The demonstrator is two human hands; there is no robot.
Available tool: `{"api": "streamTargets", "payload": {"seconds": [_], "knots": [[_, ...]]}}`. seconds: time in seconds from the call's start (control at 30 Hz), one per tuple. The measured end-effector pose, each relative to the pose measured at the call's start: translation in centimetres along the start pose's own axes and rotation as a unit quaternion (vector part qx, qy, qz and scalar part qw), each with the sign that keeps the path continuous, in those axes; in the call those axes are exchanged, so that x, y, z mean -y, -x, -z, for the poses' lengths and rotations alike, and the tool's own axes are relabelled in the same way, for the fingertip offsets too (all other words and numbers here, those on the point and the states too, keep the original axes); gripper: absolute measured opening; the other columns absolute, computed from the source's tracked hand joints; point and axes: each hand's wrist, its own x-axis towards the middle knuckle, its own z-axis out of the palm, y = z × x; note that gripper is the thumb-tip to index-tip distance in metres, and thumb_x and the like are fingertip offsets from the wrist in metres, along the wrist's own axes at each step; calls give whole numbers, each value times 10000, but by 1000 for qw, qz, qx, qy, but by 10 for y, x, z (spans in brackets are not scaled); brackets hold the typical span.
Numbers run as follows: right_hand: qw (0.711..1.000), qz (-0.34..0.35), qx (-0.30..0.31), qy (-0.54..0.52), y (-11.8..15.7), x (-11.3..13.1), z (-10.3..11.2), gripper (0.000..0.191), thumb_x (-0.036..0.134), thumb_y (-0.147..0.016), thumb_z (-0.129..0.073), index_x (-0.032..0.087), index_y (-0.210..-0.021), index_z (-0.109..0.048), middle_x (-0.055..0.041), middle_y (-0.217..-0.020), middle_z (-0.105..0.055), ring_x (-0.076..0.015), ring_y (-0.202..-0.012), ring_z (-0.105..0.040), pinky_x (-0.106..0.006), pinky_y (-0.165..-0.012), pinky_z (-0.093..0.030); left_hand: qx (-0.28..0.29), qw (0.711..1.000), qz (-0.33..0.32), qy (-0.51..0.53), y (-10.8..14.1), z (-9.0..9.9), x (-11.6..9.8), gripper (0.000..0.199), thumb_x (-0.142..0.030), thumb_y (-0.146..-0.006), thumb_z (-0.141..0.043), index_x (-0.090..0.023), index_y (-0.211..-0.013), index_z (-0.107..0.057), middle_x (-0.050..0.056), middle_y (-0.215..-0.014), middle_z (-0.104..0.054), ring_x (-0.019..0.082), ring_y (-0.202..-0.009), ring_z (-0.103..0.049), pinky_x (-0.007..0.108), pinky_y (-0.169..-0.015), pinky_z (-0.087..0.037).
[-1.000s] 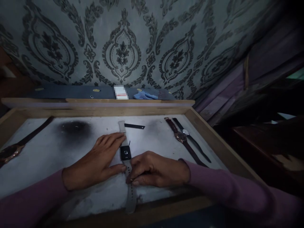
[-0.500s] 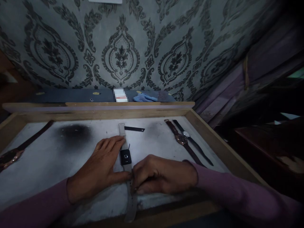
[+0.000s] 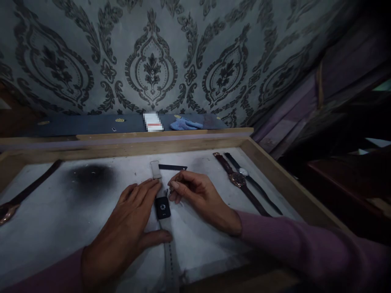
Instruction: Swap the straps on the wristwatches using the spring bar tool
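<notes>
A smartwatch (image 3: pixel 163 208) lies face down in the drawer, its sensor side up, with a pale grey strap (image 3: pixel 169 260) running toward me and a buckle part (image 3: pixel 155 169) pointing away. My left hand (image 3: pixel 122 228) lies flat beside it, fingertips on the far strap and thumb across the near strap. My right hand (image 3: pixel 195 195) is pinched just right of the watch's far end. Something small and dark sits at its fingertips, too small to name. A short dark pin-like piece shows by the watch's far edge. Behind the buckle part is a flat dark strip (image 3: pixel 172 167) with a hole.
The wooden drawer (image 3: pixel 275 175) has a white bottom with a dark smudge. A brown-strapped watch (image 3: pixel 237 179) and a thinner black-strapped watch (image 3: pixel 243 172) lie right; another brown-strapped watch (image 3: pixel 33 187) lies left. A blue cloth (image 3: pixel 185 123) and a white box (image 3: pixel 153 122) rest on the ledge.
My right hand has left the near strap and moved away from me to the watch's far end. My left hand stays on the watch. The view has shifted slightly.
</notes>
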Motion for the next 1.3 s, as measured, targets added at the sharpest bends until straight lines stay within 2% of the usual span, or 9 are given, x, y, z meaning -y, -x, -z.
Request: {"api": "streamTargets", "payload": {"seconds": [0.1, 0.23, 0.47, 0.73, 1.17, 1.3], "knots": [[1000, 5, -2, 2, 0, -2, -2, 235, 359, -907, -590, 151, -800, -618, -2, -675, -619, -106, -616, -597, -232, -598, -512, 1, 1000, 9, 4, -2, -1, 0, 732, -475, -769, -741, -249, -1339, -342, 128, -1421, -512, 337, -1342, -426, 554, -1074, -353], [1000, 8, -7, -9, -1, -6, -2, 242, 384, -893, -608, 159, -805, -622, 1, -694, -616, -116, -652, -613, -247, -633, -525, 13, 1000, 12, -5, -3, -2, 0, 777, -457, -718, -792, -267, -1308, -325, 128, -1426, -510, 347, -1334, -440, 586, -1056, -360], [999, -13, -12, -38, -2, -13, 0, 217, 359, -885, -628, 161, -799, -639, -2, -721, -641, -116, -684, -630, -250, -672, -536, 8, 1000, 7, 1, -1, -5, 1, 708, -428, -727, -778, -264, -1264, -346, 119, -1420, -513, 341, -1350, -418, 585, -1048, -360], [998, -35, -16, -54, -3, -13, -1, 191, 350, -888, -622, 169, -834, -650, -3, -738, -662, -119, -703, -640, -257, -689, -543, 5, 1000, 17, 7, -1, -8, 3, 722, -464, -684, -790, -266, -1235, -368, 129, -1434, -494, 367, -1330, -433, 599, -1041, -342], [999, -3, -7, -33, -6, -12, -3, 225, 353, -909, -598, 159, -800, -627, -8, -713, -649, -118, -690, -620, -250, -678, -522, 12, 1000, 18, -12, -5, -4, -2, 734, -346, -674, -816, -248, -1237, -356, 141, -1413, -503, 347, -1337, -427, 592, -1022, -360], [1000, 6, -4, -4, -6, -11, -3, 227, 349, -923, -574, 161, -803, -614, -7, -710, -641, -121, -681, -614, -254, -664, -520, 11, 1000, 11, -11, -5, -4, -2, 723, -357, -677, -815, -246, -1229, -360, 147, -1401, -511, 350, -1335, -429, 588, -1021, -361]]}}
